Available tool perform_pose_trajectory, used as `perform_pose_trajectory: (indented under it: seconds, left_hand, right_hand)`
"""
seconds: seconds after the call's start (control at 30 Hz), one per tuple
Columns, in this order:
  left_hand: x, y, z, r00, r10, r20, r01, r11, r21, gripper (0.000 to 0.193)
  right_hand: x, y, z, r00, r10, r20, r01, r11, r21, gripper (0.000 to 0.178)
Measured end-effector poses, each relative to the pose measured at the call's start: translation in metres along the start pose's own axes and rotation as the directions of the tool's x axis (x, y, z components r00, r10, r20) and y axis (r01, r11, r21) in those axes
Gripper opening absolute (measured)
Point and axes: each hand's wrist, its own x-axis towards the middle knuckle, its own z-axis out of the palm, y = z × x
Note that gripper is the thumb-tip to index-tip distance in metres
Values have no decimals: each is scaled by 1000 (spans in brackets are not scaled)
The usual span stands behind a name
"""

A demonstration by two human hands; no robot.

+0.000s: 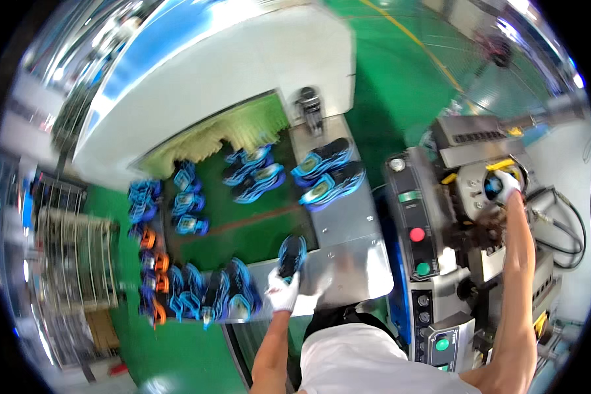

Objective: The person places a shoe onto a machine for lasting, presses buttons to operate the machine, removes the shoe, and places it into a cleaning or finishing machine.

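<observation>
My left hand (pixel 283 293), in a white glove, is closed around the near end of a blue-and-black sports shoe (pixel 293 255) over the metal table's front edge. My right arm stretches far right to a machine (pixel 466 187). There my right hand (pixel 507 186), also gloved, is closed on a blue-and-black shoe (pixel 492 186) inside the machine's rounded opening; its fingers are partly hidden and slightly blurred. Just left of my left hand, several blue-and-black shoes (pixel 241 289) stand along the table edge. A pair of blue shoes (pixel 331 184) sits on the table's right part.
A green conveyor belt (pixel 243 240) carries more shoes out of a white tunnel housing (pixel 243 59) with a yellowish fringe curtain (pixel 220 128). Orange-and-black shoes (pixel 154 282) line the left edge. A control panel (pixel 414 217) with buttons stands between table and machine. A wire rack (pixel 75 259) stands far left.
</observation>
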Motion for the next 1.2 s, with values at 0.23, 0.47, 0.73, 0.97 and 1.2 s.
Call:
perform_pose_trajectory:
  seconds: [0.23, 0.47, 0.73, 0.97, 1.2]
  left_hand:
    - [-9, -40, -26, 929, -134, 346, 211, 957, -197, 47]
    - [79, -93, -87, 937, 271, 219, -228, 952, -203, 76]
    - [328, -236, -193, 970, -31, -240, 91, 966, 242, 73]
    - [411, -253, -189, 979, 84, -187, -28, 959, 280, 35]
    - [289, -87, -202, 839, 544, 27, -536, 833, -136, 24]
  right_hand:
    - [-346, 64, 131, 609, -752, 252, 759, 461, -460, 84]
    - [-398, 213, 160, 925, -217, 313, 217, -376, -901, 112]
    - [-424, 237, 137, 782, -489, 386, 499, 122, -858, 92]
    - [-503, 272, 200, 876, -56, 480, 476, 268, -838, 89]
    - [-588, 194, 301, 798, -200, 568, 519, 707, -480, 78]
